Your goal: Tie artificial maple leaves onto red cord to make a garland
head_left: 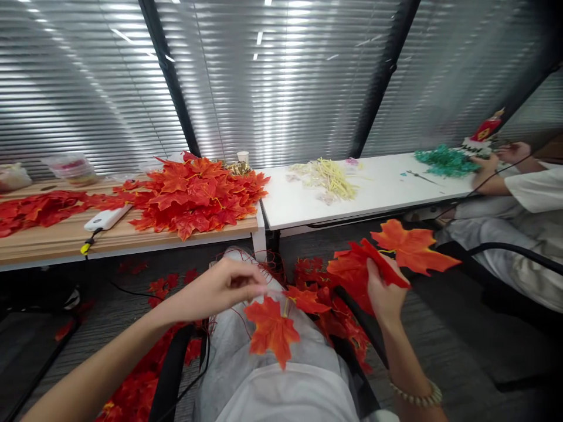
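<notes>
Right of the lap (226,363), the right hand (387,293) is gripping leaves (354,266), probably keeping them bunched; over the lap, the left hand (235,286) is pinching something thin (273,291), blurred, apparently steadying a leaf (273,330) there.

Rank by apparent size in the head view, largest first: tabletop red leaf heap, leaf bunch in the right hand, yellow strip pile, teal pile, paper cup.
1. Red leaf heap
2. Leaf bunch in the right hand
3. Yellow strip pile and teal pile: too alike to rank
4. Paper cup
</notes>
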`<action>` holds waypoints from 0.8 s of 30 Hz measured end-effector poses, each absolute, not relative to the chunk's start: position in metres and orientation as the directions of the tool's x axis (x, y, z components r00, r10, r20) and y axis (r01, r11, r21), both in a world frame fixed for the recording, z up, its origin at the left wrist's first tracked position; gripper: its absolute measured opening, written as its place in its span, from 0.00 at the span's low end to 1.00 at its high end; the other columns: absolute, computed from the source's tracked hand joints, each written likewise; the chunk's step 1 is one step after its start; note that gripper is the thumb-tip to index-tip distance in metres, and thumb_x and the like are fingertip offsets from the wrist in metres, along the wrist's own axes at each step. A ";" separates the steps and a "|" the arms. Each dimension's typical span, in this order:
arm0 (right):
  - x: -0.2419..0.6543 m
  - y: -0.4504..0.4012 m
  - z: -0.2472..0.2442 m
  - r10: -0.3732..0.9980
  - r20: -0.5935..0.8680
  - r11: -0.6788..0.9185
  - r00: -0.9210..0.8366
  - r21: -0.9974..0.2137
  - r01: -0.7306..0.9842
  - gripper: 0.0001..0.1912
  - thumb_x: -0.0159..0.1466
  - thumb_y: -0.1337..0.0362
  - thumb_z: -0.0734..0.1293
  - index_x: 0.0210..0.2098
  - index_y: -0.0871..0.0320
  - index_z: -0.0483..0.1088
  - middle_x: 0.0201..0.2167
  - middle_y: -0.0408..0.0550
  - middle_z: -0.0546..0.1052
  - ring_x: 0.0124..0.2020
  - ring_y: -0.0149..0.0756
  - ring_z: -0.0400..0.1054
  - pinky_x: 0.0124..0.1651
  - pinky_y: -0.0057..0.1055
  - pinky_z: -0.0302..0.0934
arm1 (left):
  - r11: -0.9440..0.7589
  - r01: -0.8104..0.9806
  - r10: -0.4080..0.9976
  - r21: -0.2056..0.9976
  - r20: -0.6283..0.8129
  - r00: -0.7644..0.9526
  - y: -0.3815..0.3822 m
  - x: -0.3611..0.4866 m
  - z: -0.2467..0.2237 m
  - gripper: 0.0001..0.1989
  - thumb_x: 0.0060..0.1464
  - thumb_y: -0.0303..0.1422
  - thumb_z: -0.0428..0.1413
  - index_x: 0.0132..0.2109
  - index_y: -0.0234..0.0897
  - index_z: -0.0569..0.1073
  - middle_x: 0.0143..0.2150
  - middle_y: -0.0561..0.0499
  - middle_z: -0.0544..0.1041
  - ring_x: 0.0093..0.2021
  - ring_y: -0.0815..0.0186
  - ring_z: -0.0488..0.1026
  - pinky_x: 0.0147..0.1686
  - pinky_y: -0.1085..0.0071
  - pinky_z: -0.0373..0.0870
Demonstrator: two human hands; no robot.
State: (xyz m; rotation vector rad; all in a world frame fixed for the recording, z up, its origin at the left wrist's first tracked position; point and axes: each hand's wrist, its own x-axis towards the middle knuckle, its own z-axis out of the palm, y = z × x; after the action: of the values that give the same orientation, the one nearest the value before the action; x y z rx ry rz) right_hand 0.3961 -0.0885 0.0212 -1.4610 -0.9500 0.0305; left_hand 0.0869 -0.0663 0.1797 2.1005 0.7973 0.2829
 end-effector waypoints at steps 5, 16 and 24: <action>0.382 -0.090 0.005 0.778 0.521 0.175 0.351 -0.716 0.676 0.18 0.63 0.61 0.56 0.48 0.59 0.67 0.42 0.52 0.73 0.45 0.38 0.66 0.51 0.37 0.58 | -0.564 0.439 0.193 0.700 -0.405 0.894 -0.082 0.065 0.154 0.08 0.52 0.34 0.54 0.34 0.39 0.78 0.28 0.49 0.77 0.27 0.68 0.70 0.25 0.76 0.60; 0.347 -0.084 -0.026 0.977 0.186 -0.016 0.107 -0.432 0.902 0.28 0.61 0.69 0.52 0.62 0.56 0.48 0.42 0.56 0.69 0.41 0.43 0.67 0.42 0.37 0.62 | -0.751 0.569 0.293 0.335 -0.604 0.742 -0.089 0.061 0.069 0.08 0.47 0.30 0.56 0.35 0.40 0.78 0.32 0.47 0.79 0.31 0.61 0.73 0.27 0.73 0.62; 0.300 -0.093 -0.055 0.993 0.102 0.105 -0.056 -0.576 0.811 0.27 0.59 0.71 0.56 0.58 0.54 0.57 0.45 0.52 0.71 0.45 0.39 0.67 0.47 0.33 0.61 | -0.565 0.617 0.603 0.548 -0.237 0.762 -0.066 0.102 0.037 0.20 0.59 0.38 0.42 0.47 0.30 0.71 0.38 0.41 0.77 0.36 0.61 0.73 0.35 0.71 0.64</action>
State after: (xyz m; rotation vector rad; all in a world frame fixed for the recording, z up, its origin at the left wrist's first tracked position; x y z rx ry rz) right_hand 0.2999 -0.0935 -0.0547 -1.7548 -1.9175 0.5102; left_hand 0.1024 -0.0659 0.0371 2.3314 0.9094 -0.0299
